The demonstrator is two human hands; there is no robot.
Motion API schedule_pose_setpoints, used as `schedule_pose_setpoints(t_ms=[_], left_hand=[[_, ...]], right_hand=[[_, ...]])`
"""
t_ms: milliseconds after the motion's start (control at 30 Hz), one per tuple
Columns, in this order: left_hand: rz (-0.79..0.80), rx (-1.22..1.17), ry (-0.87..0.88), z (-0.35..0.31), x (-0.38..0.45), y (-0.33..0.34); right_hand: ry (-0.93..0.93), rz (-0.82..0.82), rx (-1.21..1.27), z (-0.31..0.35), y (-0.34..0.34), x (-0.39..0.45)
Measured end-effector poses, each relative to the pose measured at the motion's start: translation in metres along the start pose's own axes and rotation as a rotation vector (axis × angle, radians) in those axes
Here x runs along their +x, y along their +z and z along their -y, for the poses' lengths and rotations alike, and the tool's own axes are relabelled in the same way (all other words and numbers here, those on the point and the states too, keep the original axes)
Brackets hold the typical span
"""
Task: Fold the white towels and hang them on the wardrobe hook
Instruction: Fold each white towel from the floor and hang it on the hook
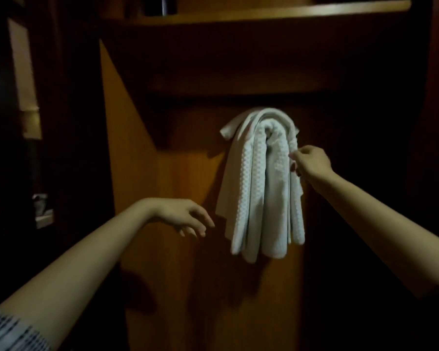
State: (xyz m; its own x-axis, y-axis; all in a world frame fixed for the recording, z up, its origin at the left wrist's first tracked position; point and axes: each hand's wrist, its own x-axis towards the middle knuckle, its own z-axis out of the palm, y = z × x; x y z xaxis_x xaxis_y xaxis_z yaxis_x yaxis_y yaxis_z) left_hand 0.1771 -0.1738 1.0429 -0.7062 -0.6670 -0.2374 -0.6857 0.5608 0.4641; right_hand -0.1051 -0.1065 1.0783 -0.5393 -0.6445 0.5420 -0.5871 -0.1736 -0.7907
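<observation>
White towels (261, 183) draped against wardrobe panel (167, 173); right hand (311, 162) grip pinching towel edge, left hand (185, 219) grip loose, holding nothing

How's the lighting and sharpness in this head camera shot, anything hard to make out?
Head view: dim overall, with the white towels the brightest thing; the wardrobe panel is lit warm while both sides fall into near black; the hook itself is hidden; slight softness on the left hand and right hand; wide-angle bending at the edges.

White waffle-weave towels (261, 188) are hanging folded against the wooden wardrobe panel (162, 173). The right hand (312, 162) is pinching their right edge; the left hand (185, 216) is hovering nearby, fingers relaxed.
</observation>
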Motion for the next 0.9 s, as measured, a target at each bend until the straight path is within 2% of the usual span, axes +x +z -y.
schedule_pose_setpoints(t_ms=[167,333,433,567,700,900], left_hand=[[0.186,0.185,-0.124,0.024,-0.068,0.076],[0.228,0.135,-0.214,0.062,-0.130,0.131],[0.210,0.050,-0.272,0.091,-0.171,0.160],[0.197,0.030,-0.355,0.137,-0.227,0.194],[0.182,0.004,-0.440,0.189,-0.286,0.222],[0.163,-0.081,-0.550,0.290,-0.379,0.260]], right_hand=[[-0.130,0.413,-0.438,0.022,0.012,-0.096],[-0.232,0.761,-0.709,0.048,0.061,-0.175],[-0.292,0.944,-0.733,0.055,0.106,-0.227],[-0.278,1.189,-0.720,0.056,0.165,-0.299],[-0.354,1.331,-0.713,0.077,0.219,-0.369],[-0.470,1.457,-0.674,0.104,0.316,-0.475]])
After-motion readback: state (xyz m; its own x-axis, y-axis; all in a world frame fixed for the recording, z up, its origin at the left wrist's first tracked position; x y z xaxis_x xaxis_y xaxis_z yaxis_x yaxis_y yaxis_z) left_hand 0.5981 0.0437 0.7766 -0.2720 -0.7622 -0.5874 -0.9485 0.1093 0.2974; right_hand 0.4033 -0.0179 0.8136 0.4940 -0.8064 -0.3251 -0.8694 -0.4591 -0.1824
